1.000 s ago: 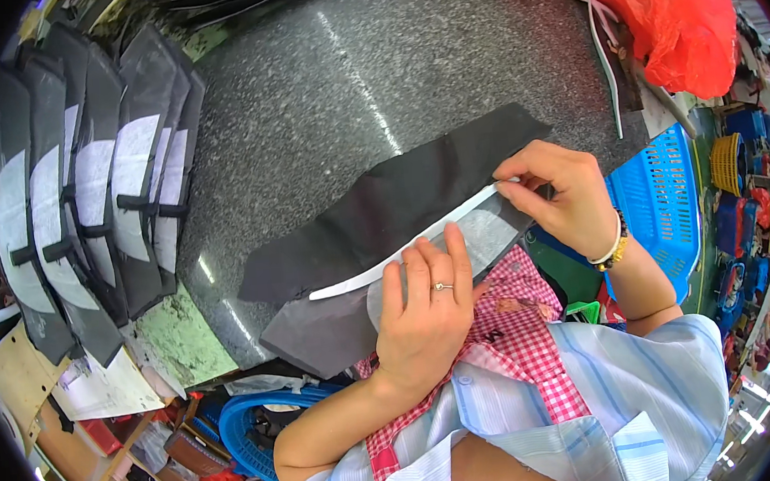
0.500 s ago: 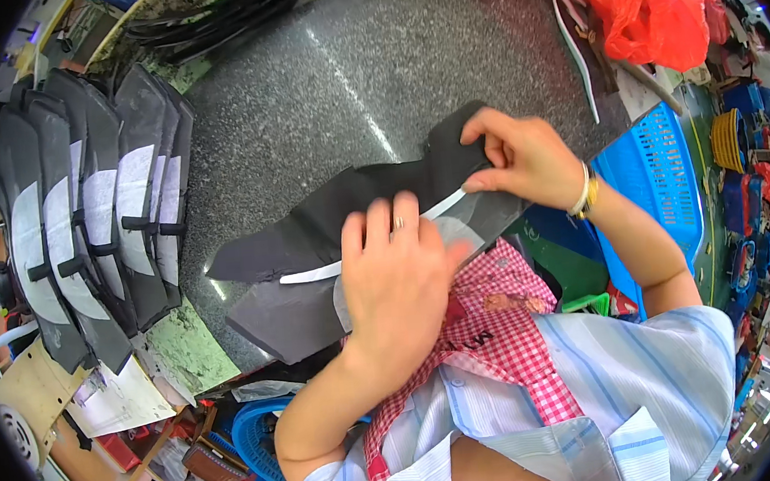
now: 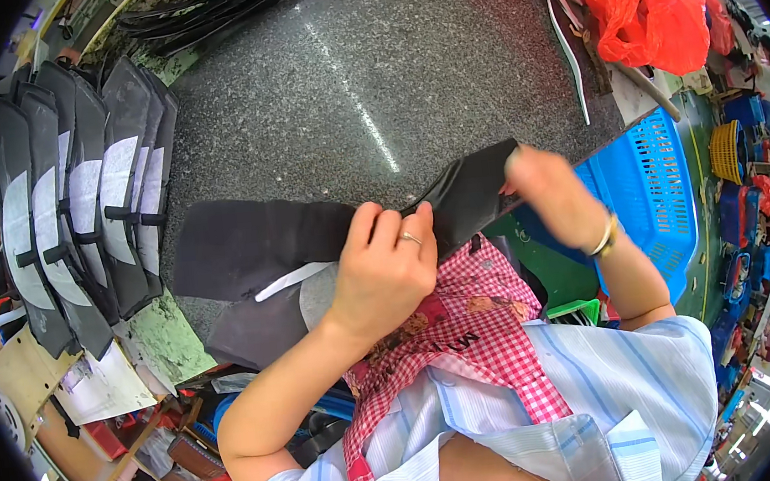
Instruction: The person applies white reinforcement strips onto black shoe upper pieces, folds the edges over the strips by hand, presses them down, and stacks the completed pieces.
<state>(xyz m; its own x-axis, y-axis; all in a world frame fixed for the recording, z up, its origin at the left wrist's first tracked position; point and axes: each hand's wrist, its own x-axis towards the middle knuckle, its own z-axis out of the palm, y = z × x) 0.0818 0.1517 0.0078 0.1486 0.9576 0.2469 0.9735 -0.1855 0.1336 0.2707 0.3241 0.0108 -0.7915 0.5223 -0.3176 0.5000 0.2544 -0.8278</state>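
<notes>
A dark, floppy panel [image 3: 248,243], perhaps leather-like sheet or foam, lies across the near edge of the stone worktop, its right part folded over. From under the fold peeks a narrow white strip [image 3: 292,280], beside a pale grey patch on the panel. My left hand [image 3: 387,263], with a ring on one finger, is closed on the folded edge near the panel's middle. At the panel's right end is my right hand [image 3: 555,198], smeared by motion, so its finger pose and any grip are unclear.
Several dark panels [image 3: 46,233] with light patches stand in a row at the left. Black strips [image 3: 209,13] lie at the far left. A red plastic bag [image 3: 630,8] and loose white strips [image 3: 567,50] are at the far right, above a blue basket [image 3: 664,188].
The panel's far side has been folded toward me over most of the white strip. My left hand now pinches the fold; my right hand has shifted slightly right and down.
</notes>
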